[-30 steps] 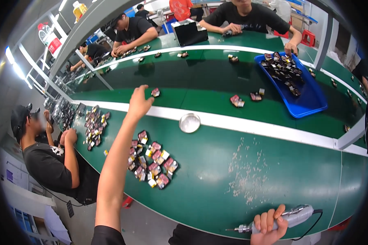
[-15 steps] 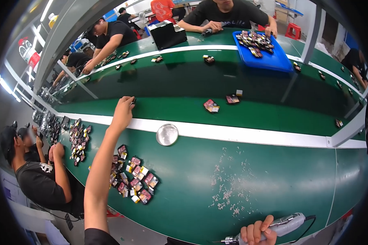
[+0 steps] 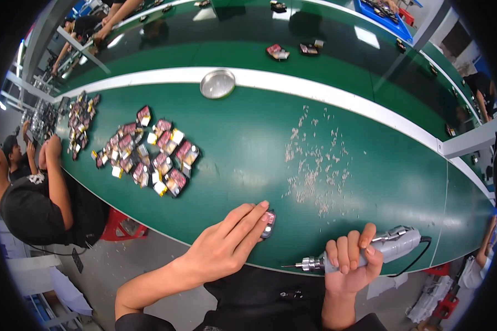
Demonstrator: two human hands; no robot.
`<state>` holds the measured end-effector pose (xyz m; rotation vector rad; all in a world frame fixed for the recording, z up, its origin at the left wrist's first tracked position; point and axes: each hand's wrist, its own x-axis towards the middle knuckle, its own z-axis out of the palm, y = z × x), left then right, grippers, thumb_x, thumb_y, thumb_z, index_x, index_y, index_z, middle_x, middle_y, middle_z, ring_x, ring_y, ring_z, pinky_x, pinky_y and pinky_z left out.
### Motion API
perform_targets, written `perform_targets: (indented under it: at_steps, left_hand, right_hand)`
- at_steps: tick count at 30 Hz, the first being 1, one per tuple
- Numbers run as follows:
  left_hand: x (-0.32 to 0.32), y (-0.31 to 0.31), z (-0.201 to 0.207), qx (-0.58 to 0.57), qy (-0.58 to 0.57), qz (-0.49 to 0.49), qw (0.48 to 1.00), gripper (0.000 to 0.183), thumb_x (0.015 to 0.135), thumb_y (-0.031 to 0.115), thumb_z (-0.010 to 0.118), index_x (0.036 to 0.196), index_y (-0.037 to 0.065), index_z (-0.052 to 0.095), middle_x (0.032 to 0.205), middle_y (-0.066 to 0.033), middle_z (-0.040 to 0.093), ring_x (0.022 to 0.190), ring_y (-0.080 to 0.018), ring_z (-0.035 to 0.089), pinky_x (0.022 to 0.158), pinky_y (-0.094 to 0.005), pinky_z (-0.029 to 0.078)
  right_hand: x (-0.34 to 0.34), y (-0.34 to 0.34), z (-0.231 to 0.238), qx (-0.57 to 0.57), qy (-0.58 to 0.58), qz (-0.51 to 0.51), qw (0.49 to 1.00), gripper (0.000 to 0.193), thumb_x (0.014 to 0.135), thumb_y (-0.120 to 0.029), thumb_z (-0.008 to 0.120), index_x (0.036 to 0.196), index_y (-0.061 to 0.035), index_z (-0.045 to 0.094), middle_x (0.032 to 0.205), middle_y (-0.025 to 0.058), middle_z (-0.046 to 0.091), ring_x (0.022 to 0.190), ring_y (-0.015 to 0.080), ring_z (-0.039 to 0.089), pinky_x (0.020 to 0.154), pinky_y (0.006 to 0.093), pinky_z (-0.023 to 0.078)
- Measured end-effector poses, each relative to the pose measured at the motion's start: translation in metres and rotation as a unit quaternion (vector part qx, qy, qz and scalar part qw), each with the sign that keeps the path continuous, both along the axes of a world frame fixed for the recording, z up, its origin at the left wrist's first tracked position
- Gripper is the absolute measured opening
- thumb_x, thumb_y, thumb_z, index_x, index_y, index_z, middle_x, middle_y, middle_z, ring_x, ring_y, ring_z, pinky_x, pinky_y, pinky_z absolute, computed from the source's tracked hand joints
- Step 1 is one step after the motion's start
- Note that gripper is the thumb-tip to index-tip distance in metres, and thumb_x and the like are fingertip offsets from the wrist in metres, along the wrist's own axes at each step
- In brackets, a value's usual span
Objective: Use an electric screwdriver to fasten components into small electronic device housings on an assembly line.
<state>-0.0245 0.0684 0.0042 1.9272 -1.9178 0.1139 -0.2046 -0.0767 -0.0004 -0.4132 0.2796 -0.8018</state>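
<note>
My left hand (image 3: 226,245) has its fingers over a small black electronic module (image 3: 269,223) with a pinkish top, gripping it on the green table (image 3: 243,165) near the front edge. The fingers cover part of the module. In my right hand (image 3: 350,259) lies a grey electric screwdriver (image 3: 395,244), fingers wrapped round its body. Its thin bit points left, toward the module, and stays apart from it. Beyond the screwdriver many tiny screws (image 3: 315,176) are scattered on the table. To the left is a loose pile of similar modules (image 3: 163,146), with white and yellow parts.
A round metal dish (image 3: 217,84) stands by the white rail (image 3: 292,85). Past the rail, a dark green conveyor belt (image 3: 204,47) carries several modules (image 3: 278,52). A metal post (image 3: 469,144) rises at right. A co-worker (image 3: 49,193) sits at left beside another module pile (image 3: 82,124).
My left hand has come back from the belt to the table's front edge, with a module under its fingers. The view has tipped down. My right hand still holds the screwdriver.
</note>
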Motion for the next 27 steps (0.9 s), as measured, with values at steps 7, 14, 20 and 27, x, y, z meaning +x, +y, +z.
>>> perform_targets:
  at_steps: [7, 14, 20, 27]
  left_hand:
    - [-0.015, 0.001, 0.001, -0.009, 0.093, 0.000, 0.996, 0.040, 0.065, 0.000, 0.066, 0.102, -0.011, 0.059, 0.111, -0.0180, 0.059, 0.094, -0.0290, 0.057, 0.067, -0.0327, 0.054]
    - [-0.029, -0.004, 0.005, 0.000, 0.022, -0.003, 1.000, 0.035, 0.064, 0.003, 0.061, 0.096, -0.011, 0.061, 0.104, -0.0183, 0.060, 0.091, -0.0286, 0.058, 0.066, -0.0319, 0.054]
    - [-0.030, -0.001, 0.000, -0.036, -0.117, -0.054, 0.991, 0.032, 0.065, 0.007, 0.061, 0.090, -0.014, 0.062, 0.098, -0.0227, 0.061, 0.086, -0.0296, 0.060, 0.070, -0.0313, 0.055]
    - [-0.030, 0.000, 0.001, -0.039, -0.153, -0.062, 0.985, 0.035, 0.065, 0.010, 0.060, 0.089, -0.014, 0.062, 0.095, -0.0239, 0.061, 0.085, -0.0299, 0.061, 0.071, -0.0309, 0.055]
  right_hand:
    - [-0.002, 0.042, -0.002, 0.007, 0.024, 0.103, 0.994, 0.007, 0.085, -0.016, 0.046, 0.087, -0.0094, 0.044, 0.055, 0.0004, 0.039, 0.047, 0.0125, 0.040, 0.055, 0.0306, 0.037]
    - [0.002, 0.071, 0.003, 0.036, 0.080, 0.169, 0.982, 0.008, 0.086, -0.013, 0.050, 0.091, -0.0078, 0.047, 0.063, 0.0043, 0.042, 0.059, 0.0176, 0.045, 0.065, 0.0341, 0.038]
    - [0.000, 0.082, 0.008, 0.055, 0.162, 0.141, 0.975, 0.014, 0.084, -0.010, 0.055, 0.095, -0.0049, 0.048, 0.087, 0.0093, 0.048, 0.085, 0.0210, 0.045, 0.082, 0.0357, 0.038]
    - [0.000, 0.083, 0.004, 0.057, 0.153, 0.128, 0.978, 0.016, 0.085, -0.010, 0.056, 0.096, -0.0039, 0.048, 0.094, 0.0105, 0.049, 0.091, 0.0219, 0.046, 0.086, 0.0364, 0.037]
